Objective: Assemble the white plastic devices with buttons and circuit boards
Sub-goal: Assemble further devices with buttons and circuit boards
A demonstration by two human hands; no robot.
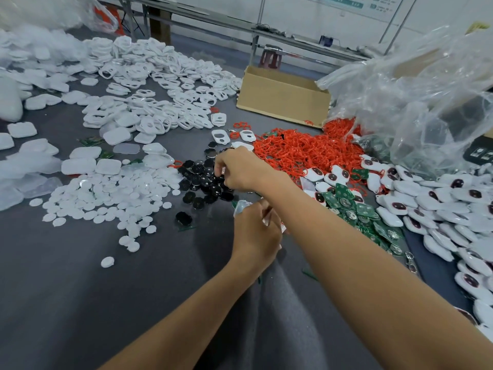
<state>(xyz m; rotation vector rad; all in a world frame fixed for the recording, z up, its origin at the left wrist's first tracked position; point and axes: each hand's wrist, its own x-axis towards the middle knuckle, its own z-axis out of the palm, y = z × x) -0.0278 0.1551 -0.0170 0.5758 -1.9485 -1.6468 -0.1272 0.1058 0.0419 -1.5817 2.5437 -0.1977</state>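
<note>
The near left part of the desk (80, 303) is bare grey cloth, the only open room; heaps close it in on the left, at the back and on the right. Two grips work in the middle. The left grip (256, 233) is clamped on one white shell (242, 206), held just above the cloth. The right grip (240, 169) reaches across it, fingers bent down into the black buttons (202, 182); I cannot tell if it holds one. The heaps are too big to count: white round discs (106, 196), open white shells (160, 108), red rings (306, 153), green circuit boards (360, 212) and done white devices (440, 209). One disc (107, 261) lies alone. One brown box (282, 100) sits at the back beside one big clear bag (426, 102). Behind are metal racks (256, 33) and a white wall.
</note>
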